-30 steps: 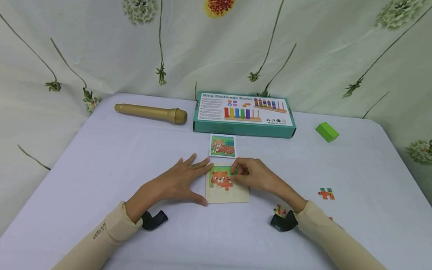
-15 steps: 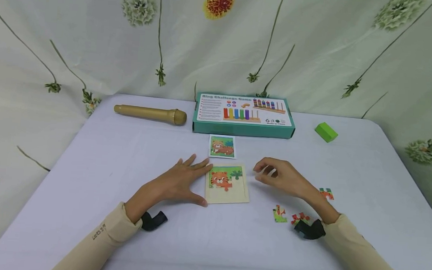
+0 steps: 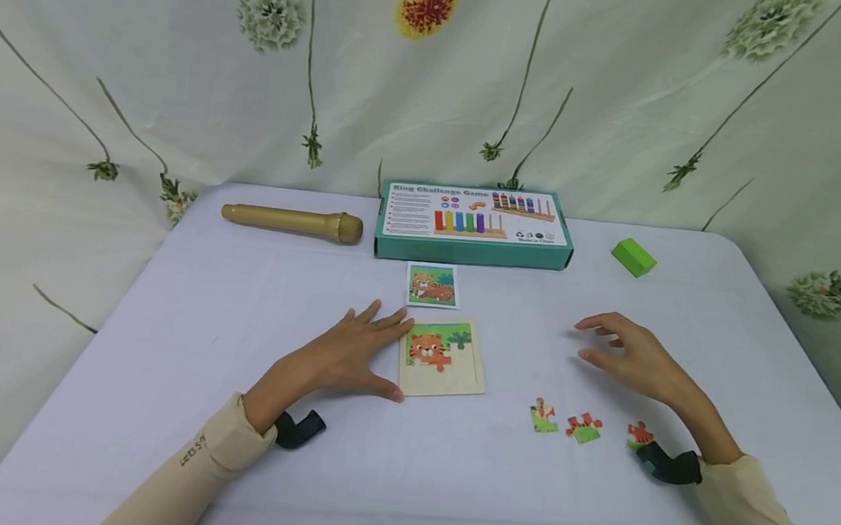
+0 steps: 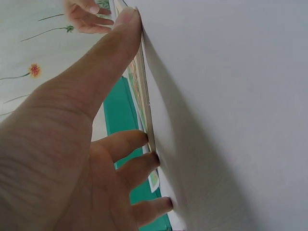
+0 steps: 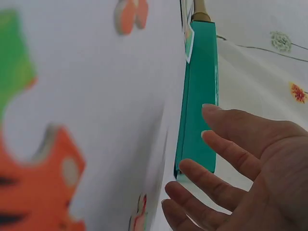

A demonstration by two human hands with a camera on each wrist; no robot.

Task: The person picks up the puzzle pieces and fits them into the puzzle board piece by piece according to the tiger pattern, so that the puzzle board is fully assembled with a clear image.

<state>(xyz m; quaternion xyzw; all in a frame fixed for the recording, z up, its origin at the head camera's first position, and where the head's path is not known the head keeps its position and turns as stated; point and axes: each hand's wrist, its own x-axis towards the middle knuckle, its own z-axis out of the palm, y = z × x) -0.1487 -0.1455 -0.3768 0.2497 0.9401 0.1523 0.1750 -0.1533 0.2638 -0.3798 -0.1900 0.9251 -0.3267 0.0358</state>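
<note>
In the head view a square wooden puzzle board point(image 3: 446, 376) lies flat, its upper part filled with a tiger's face and green pieces. My left hand point(image 3: 357, 347) rests with spread fingers and thumb against the board's left edge. My right hand point(image 3: 635, 357) hovers over the table at the right, fingers loosely bent and holding nothing. Below and left of it lie loose jigsaw pieces: a green and orange one point(image 3: 544, 415), another point(image 3: 585, 427), and an orange one point(image 3: 640, 433) partly behind the wrist camera. A blurred orange piece point(image 5: 33, 187) looms in the right wrist view.
A tiger picture card point(image 3: 433, 286) lies just beyond the board. Behind it stands a teal game box point(image 3: 473, 252), with a gold toy microphone point(image 3: 293, 221) to its left and a green block point(image 3: 634, 258) to its right. A flowered cloth point(image 3: 431, 94) hangs behind the table.
My right hand let go of a green piece with a plant on it, now in the board's upper right, and moved right, uncovering loose pieces. The left hand stayed put.
</note>
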